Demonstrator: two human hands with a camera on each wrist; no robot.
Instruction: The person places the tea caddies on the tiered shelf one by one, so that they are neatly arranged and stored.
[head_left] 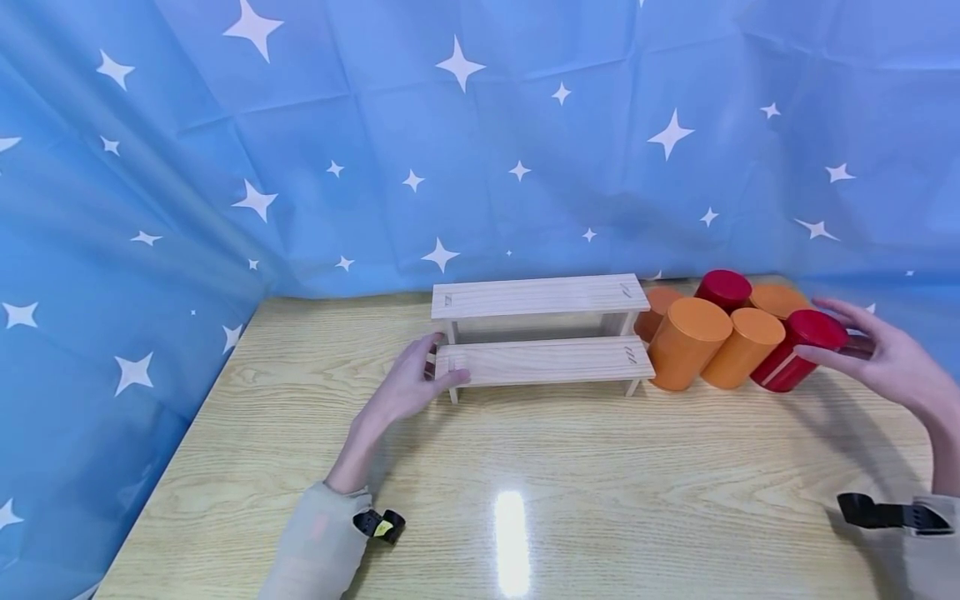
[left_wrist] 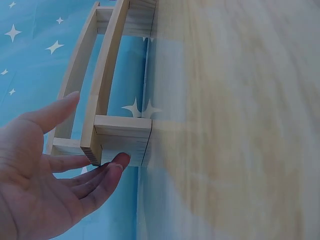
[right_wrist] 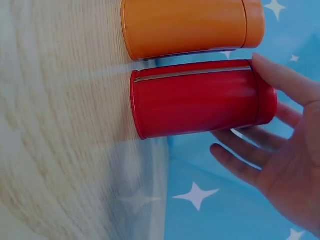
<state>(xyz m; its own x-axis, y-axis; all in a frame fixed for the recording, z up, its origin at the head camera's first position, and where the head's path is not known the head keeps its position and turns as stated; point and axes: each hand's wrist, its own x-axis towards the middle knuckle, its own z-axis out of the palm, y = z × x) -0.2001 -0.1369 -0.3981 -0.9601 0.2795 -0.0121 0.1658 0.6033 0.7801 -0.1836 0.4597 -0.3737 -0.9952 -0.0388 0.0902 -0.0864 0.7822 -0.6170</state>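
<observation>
My left hand [head_left: 408, 379] is at the left end of a two-tier pale wooden step shelf [head_left: 536, 362]. Its thumb lies over the lower board, while the fingers bend round the end beside the leg [left_wrist: 122, 135]. Over on the right, my right hand [head_left: 888, 354] holds a red lidded canister [head_left: 783, 367] loosely near the top. In the right wrist view, the thumb is at the edge of the canister's lid [right_wrist: 265, 97] and the other fingers reach behind it. This canister stands upright at the near right of a cluster of canisters.
Beside the shelf's right end stand several orange canisters, including a taller one [head_left: 686, 350] and a shorter one [head_left: 738, 354]. Another red canister [head_left: 723, 287] is behind them. A blue star-patterned cloth [head_left: 495, 208] hangs behind the wood-grain table [head_left: 450, 483].
</observation>
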